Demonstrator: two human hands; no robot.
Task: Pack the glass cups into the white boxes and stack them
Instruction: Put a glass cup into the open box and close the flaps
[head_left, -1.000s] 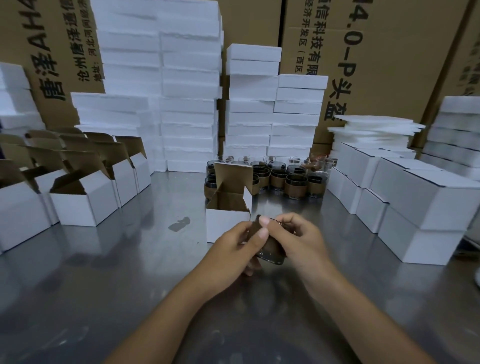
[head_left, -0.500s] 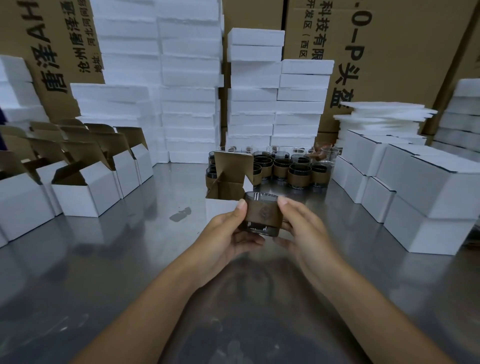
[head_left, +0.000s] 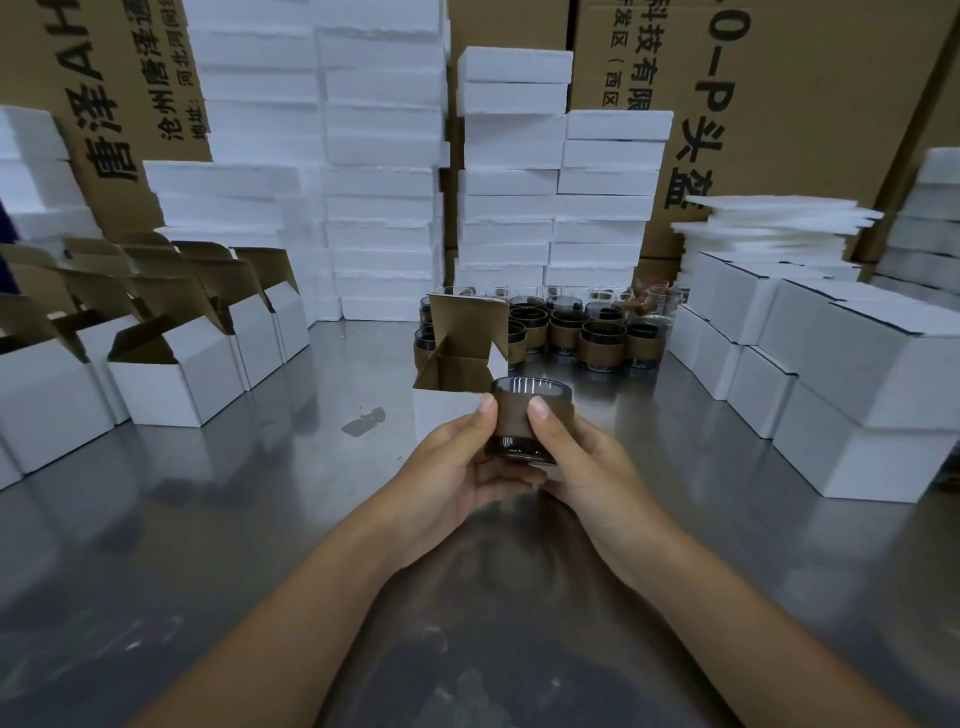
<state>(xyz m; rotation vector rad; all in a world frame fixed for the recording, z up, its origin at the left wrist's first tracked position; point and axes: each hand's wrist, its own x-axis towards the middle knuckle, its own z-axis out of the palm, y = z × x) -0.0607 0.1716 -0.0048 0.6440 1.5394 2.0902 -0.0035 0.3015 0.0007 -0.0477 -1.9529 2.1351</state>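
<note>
Head view: at frame centre my left hand (head_left: 457, 467) and right hand (head_left: 582, 467) both grip the glass cup (head_left: 519, 421), thumbs on its brown sleeve, upright above the steel table (head_left: 260, 519). An open white box (head_left: 441, 405) stands just behind it, left.
</note>
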